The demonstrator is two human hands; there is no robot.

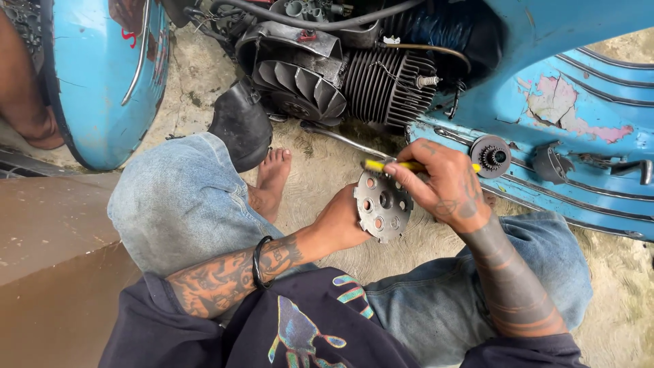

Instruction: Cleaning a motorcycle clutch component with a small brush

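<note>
My left hand (344,221) is closed around the rim of a round grey metal disc with a ring of holes and a toothed edge (383,204), holding it up on edge above my lap, between my denim-clad knees (184,197); my right hand (443,184) is clenched on a slim yellow-handled tool (398,165), whose tip rests at the upper edge of the disc; whether it has bitten into anything there I cannot tell. The disc is plainly off the machine and in my grasp, so the removal looks done; the work on the disc itself seems to be under way, and nothing shows it finished. Ahead of me the light blue scooter body (586,157) lies with its side open, the black finned engine cylinder (385,85) and grey bladed cooling fan (300,85) bare; a small dark toothed gear (490,157) sits loose on the blue panel, well apart from the disc, so by my judgement refitting is all left to do; my bare foot (272,177) rests on the gritty concrete floor (327,160) below the engine.
</note>
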